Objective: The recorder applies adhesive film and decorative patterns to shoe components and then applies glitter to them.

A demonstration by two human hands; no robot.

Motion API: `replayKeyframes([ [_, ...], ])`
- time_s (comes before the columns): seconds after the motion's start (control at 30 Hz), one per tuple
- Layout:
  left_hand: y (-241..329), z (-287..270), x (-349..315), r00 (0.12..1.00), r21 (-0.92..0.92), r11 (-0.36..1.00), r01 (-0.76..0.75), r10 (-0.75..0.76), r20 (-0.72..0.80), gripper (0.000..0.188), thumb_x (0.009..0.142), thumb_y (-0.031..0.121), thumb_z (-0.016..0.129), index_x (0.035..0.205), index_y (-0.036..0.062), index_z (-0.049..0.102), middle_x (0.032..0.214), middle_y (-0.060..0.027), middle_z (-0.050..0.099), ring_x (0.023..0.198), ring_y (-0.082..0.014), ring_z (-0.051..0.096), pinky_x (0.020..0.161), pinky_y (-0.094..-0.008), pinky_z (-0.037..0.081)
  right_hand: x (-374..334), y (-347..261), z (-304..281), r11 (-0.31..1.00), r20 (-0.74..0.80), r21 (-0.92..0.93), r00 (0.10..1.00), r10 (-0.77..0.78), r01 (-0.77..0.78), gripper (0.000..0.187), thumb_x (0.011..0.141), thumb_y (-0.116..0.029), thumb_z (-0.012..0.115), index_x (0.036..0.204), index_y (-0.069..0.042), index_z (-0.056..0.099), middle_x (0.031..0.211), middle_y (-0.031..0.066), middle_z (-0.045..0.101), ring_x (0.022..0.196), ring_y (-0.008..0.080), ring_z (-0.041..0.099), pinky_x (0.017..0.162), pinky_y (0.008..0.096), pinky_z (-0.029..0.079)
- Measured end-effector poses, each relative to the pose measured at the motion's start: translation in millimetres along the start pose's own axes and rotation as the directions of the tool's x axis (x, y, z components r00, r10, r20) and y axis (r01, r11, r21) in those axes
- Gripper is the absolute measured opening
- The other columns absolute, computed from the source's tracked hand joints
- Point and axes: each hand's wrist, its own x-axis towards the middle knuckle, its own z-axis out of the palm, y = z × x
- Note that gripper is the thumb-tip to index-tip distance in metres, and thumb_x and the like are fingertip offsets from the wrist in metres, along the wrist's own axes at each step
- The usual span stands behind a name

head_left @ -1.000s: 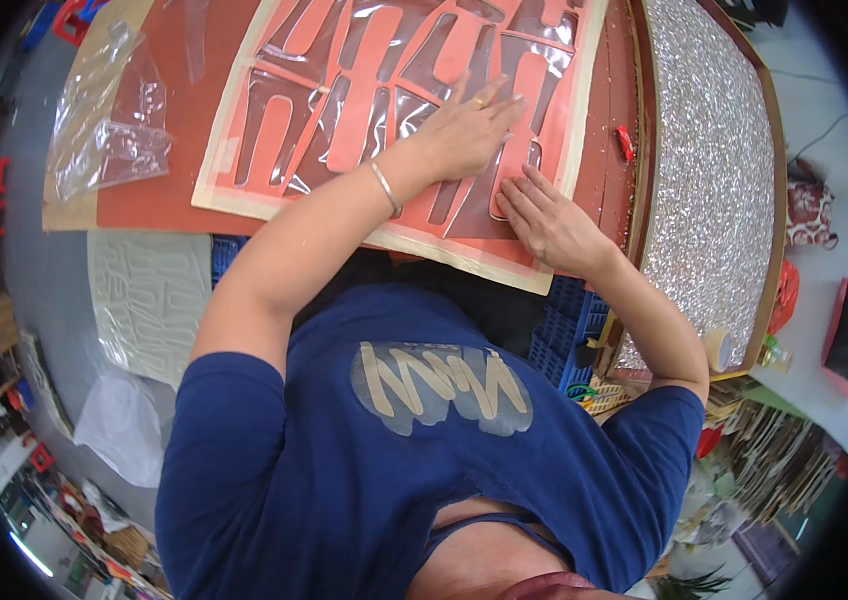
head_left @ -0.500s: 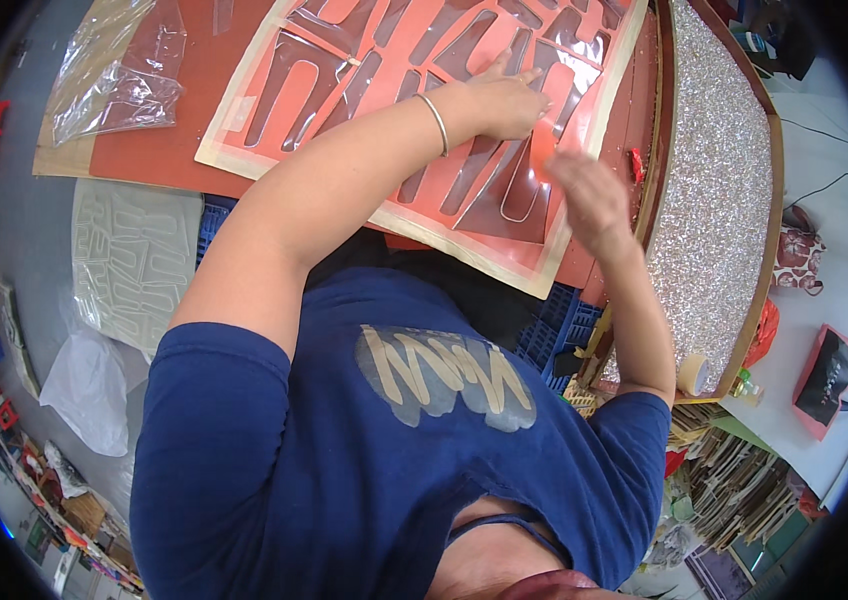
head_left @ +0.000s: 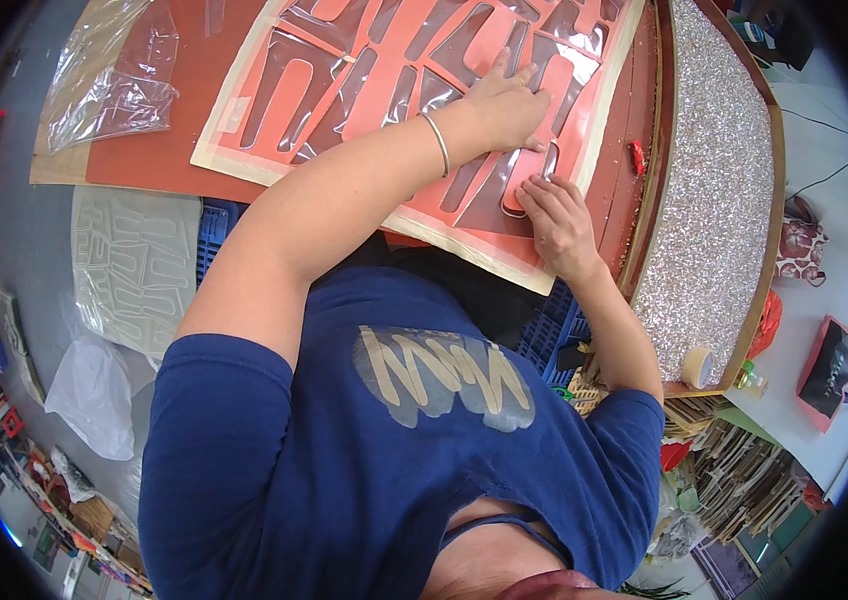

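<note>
A pale-edged template sheet [head_left: 228, 158] with long rounded cutouts lies across the bench top, with clear film in the cutouts. Coral-coloured flat pieces fill several of them. My left hand [head_left: 506, 108] rests on the sheet at its right half, fingers spread out and pressing near a long coral piece [head_left: 556, 80]. Just nearer to me, my right hand [head_left: 562, 228] lies with its fingers stretched on another coral piece [head_left: 526, 172], set in a cutout at the sheet's near right. The fingers cover part of that piece.
Right of the sheet stands a wood-edged panel of silvery glitter [head_left: 709, 190], with a tape roll [head_left: 697, 367] at its near end. A small red scrap [head_left: 637, 157] lies between them. Clear plastic film [head_left: 119, 80] is at the left, above a pale template [head_left: 134, 265]. Blue crates [head_left: 551, 335] sit under the bench.
My right hand has come down and left from its raised, blurred position with an orange-coral piece. A coral piece now lies in the near right cutout under its fingers. My left hand stays nearly in place.
</note>
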Motion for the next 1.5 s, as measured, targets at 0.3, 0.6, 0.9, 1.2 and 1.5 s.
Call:
replayKeyframes([
  [0.3,28.0,18.3,-71.8,0.968,0.126,0.991,-0.051,0.08,-0.236,0.07,0.083,0.04,0.062,0.135,-0.0009,0.039,0.139,-0.0197,0.041,0.139,-0.0329,0.025,0.109,-0.0587,0.018,6.3,-3.8,-26.5,0.999,0.293,0.045,0.956,-0.036,0.024,0.039,0.067,0.0,0.058,0.105,0.006,0.061,0.107,0.015,0.06,0.105,0.0288,0.057,0.094,0.047,0.043],
  [0.6,54.0,30.0,-157.3,0.987,-0.097,0.995,0.013,-0.028,-0.157,0.098,0.076,0.069,0.047,0.136,-0.0081,0.036,0.149,-0.0251,0.023,0.141,-0.0366,0.017,0.112,-0.0544,0.012,46.6,18.1,22.4,0.981,0.247,-0.102,0.951,0.185,-0.165,0.051,0.091,-0.03,0.053,0.132,-0.001,0.046,0.144,0.0195,0.037,0.137,0.0331,0.028,0.112,0.0533,0.017],
  [0.9,54.8,30.2,-156.5,0.994,0.091,0.995,0.047,-0.037,-0.103,0.1,0.073,0.071,0.051,0.139,-0.0035,0.036,0.149,-0.0234,0.023,0.142,-0.0369,0.012,0.114,-0.0525,0.008,98.9,30.8,40.2,0.987,0.18,-0.11,0.974,0.134,-0.115,0.056,0.097,-0.039,0.042,0.137,0.0,0.04,0.145,0.0188,0.035,0.139,0.0297,0.025,0.116,0.0431,0.01],
  [1.2,52.6,31.9,-159.8,0.988,-0.051,0.999,0.0,-0.008,-0.155,0.096,0.074,0.069,0.053,0.136,-0.0034,0.039,0.146,-0.027,0.027,0.139,-0.0398,0.018,0.114,-0.0522,0.01,134.8,113.9,60.5,0.88,-0.034,0.127,0.885,0.464,-0.457,0.069,0.094,-0.051,0.04,0.141,0.0,0.032,0.148,0.0198,0.028,0.138,0.0353,0.023,0.11,0.0542,0.016],
  [1.5,7.4,3.7,-198.6,0.723,-0.496,0.864,-0.086,-0.289,-0.628,0.06,0.09,0.009,0.052,0.141,-0.0082,0.025,0.148,-0.0279,0.022,0.14,-0.0392,0.019,0.113,-0.0442,0.018,138.9,36.3,51.3,0.974,-0.155,0.09,0.963,0.222,-0.21,0.071,0.094,-0.047,0.042,0.143,0.002,0.025,0.151,0.0221,0.021,0.143,0.0317,0.01,0.115,0.0494,0.006],
])
